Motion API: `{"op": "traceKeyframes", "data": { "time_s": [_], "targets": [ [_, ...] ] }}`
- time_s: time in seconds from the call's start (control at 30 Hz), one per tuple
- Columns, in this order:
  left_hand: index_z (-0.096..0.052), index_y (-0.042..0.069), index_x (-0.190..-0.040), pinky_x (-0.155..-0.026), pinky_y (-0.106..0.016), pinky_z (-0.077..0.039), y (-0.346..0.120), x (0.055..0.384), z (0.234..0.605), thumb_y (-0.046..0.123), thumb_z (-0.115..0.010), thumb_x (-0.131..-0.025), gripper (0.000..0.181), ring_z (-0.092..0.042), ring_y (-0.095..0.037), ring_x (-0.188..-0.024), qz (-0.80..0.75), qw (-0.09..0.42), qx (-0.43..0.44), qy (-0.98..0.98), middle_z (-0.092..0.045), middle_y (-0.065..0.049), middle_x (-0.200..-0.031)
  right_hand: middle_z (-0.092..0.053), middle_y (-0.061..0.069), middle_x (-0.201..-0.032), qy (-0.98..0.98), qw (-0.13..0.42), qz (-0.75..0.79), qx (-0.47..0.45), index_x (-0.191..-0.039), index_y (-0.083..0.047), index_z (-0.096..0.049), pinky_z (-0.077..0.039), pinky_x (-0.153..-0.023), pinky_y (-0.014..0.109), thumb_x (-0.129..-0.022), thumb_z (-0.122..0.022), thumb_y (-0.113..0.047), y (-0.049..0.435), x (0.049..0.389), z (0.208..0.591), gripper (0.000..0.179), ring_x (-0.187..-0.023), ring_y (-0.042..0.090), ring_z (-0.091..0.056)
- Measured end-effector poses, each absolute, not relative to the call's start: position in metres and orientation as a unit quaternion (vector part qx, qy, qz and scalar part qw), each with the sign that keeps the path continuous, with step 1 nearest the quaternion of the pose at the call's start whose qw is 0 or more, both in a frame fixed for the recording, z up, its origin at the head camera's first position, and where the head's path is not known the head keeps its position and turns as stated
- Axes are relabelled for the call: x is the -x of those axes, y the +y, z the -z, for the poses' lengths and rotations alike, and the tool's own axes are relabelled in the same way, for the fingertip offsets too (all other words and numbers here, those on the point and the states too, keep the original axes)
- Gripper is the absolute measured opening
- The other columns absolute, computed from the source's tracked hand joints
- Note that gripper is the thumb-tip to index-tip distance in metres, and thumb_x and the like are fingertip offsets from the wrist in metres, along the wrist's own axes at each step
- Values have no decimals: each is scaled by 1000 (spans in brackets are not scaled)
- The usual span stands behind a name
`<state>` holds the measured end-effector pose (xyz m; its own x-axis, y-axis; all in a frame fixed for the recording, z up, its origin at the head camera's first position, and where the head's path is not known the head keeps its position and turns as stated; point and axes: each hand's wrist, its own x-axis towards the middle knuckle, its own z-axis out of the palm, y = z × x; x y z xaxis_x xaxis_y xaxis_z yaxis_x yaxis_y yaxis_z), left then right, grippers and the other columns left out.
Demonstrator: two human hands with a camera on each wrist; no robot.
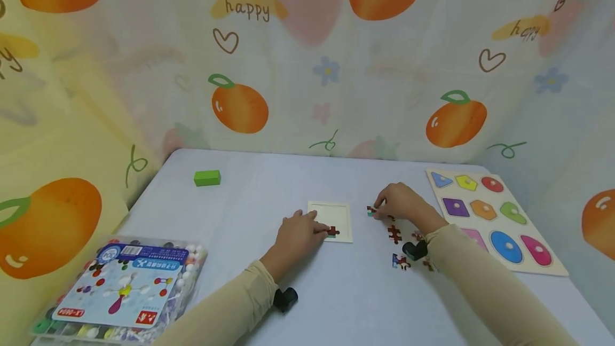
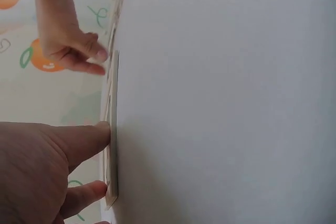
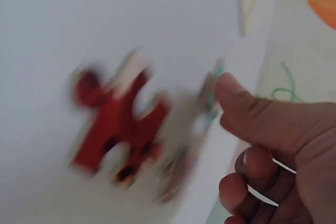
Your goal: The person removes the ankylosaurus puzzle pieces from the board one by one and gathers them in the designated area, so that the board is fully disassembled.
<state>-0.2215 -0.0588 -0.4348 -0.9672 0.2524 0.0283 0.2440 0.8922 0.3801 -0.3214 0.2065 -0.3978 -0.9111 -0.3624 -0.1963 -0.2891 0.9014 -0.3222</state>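
Observation:
My left hand (image 1: 299, 235) rests at the left side of a small square puzzle tray (image 1: 336, 210), its thumb beside a red jigsaw piece (image 1: 332, 232) lying inside. From the left wrist view, the thumb (image 2: 93, 139) and a finger press onto the tray, seen edge-on. To the right of the tray, my right hand (image 1: 401, 203) pinches a jigsaw piece with a teal edge (image 1: 370, 211). Below that hand lie a red jigsaw piece (image 1: 394, 234), blurred and large in the right wrist view, and a blue-and-red one (image 1: 401, 262). More pieces are partly hidden by the right wrist.
A shape board (image 1: 485, 223) with knobbed pieces stands at the right. At the front left is a clear box of molecule-model parts with a blue label card (image 1: 122, 282). A green block (image 1: 207, 178) sits at the back left. A printed curtain hangs behind the table.

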Motion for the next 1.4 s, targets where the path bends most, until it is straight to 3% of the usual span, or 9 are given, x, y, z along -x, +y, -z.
{"op": "traceKeyframes", "data": {
  "time_s": [0.1, 0.23, 0.4, 0.6, 0.9, 1.2, 1.4],
  "targets": [
    [-74, 21, -117, -99, -68, -33, -61, 222, 436, 33, -67, -93, 28, -44, -44, -130, -222, -9, -128, 966, -57, -9, -136, -66, -2, -75, 966, 114, 162, 167, -102, -11, -77, -47, -58, 32, -85, -78, -26, 194, 316, 391, 23, -61, 16, -57],
    [-73, 17, -118, -100, -66, -34, -63, 222, 437, 36, -69, -92, 33, -45, -42, -130, -219, -15, -118, 968, -59, -5, -134, -66, -6, -78, 957, 109, 155, 218, -99, -13, -77, -47, -61, 30, -86, -76, -26, 166, 299, 387, 18, -69, 13, -56],
    [-74, 19, -117, -101, -63, -35, -64, 222, 438, 39, -67, -92, 32, -45, -40, -131, -211, -6, -124, 970, -59, -3, -134, -64, -12, -73, 944, 119, 140, 273, -86, -18, -79, -45, -62, 28, -84, -78, -24, 138, 276, 392, 7, -70, 10, -52],
    [-73, 24, -119, -105, -60, -32, -66, 222, 438, 41, -64, -94, 32, -42, -38, -133, -210, 4, -128, 969, -58, -2, -136, -61, -14, -65, 948, 103, 136, 270, -77, -20, -78, -44, -59, 28, -82, -78, -21, 126, 265, 401, 5, -64, 9, -50],
    [-71, 24, -122, -108, -58, -27, -75, 220, 442, 42, -66, -92, 36, -40, -36, -136, -221, -4, -141, 965, -57, -1, -138, -65, -14, -72, 945, 85, 132, 287, -79, -20, -78, -47, -64, 28, -83, -76, -20, 121, 263, 405, 5, -70, 7, -55],
    [-70, 25, -124, -108, -57, -28, -73, 222, 439, 45, -66, -91, 39, -39, -34, -137, -193, 15, -134, 972, -55, 0, -140, -59, -14, -67, 945, 71, 131, 290, -80, -19, -76, -44, -59, 28, -82, -73, -20, 125, 263, 396, 4, -65, 10, -50],
    [-69, 25, -125, -109, -58, -26, -74, 220, 436, 45, -66, -91, 40, -36, -34, -138, -199, 27, -132, 971, -53, 0, -141, -56, -9, -64, 952, 86, 141, 258, -80, -19, -76, -42, -57, 30, -83, -76, -22, 161, 259, 381, 4, -66, 14, -49]
  ]
}}
